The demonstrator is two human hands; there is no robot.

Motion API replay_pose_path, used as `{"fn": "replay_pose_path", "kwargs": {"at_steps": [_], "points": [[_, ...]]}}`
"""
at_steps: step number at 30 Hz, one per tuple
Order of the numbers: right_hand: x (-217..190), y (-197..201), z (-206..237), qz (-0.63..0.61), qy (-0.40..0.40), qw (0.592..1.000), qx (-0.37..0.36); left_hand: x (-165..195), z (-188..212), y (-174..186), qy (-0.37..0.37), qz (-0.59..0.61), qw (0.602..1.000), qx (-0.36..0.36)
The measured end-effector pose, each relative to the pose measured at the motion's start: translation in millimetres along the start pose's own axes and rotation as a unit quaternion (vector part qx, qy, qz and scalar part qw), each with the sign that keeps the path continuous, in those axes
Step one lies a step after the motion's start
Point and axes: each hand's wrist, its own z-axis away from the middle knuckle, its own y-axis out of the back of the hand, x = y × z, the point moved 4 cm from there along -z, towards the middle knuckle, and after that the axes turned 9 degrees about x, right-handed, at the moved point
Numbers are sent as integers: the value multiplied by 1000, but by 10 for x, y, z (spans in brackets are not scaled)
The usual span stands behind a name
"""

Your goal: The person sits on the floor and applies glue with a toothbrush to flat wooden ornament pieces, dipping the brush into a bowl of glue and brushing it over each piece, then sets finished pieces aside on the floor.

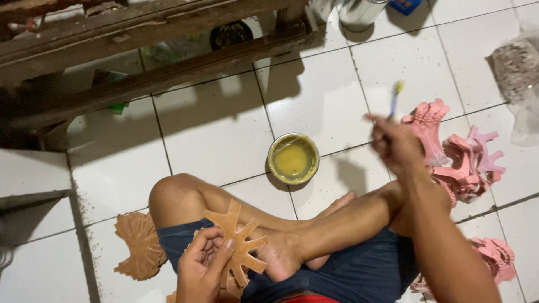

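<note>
While the left hand (203,259) grips a tan star-shaped cutout (238,241), the right hand (394,145) pinches a brush (395,100) above the round yellow glue tin (293,159).

Dark blue shorts (359,269), red waistband (306,299), bare legs

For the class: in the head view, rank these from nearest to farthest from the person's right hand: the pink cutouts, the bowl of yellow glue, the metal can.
From the right hand:
1. Pink cutouts, just to its right on the floor.
2. Bowl of yellow glue, to its left on the tiles.
3. Metal can, far up at the top edge.
</note>
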Motion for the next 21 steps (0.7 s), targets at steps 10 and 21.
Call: {"fn": "replay_pose_path", "kwargs": {"at_steps": [10,21], "points": [[593,-536,800,-88,-77,987,-111,37,68,-107,63,61,996,-9],[780,-987,714,593,381,705,-81,50,121,-109,43,120,992,3]]}}
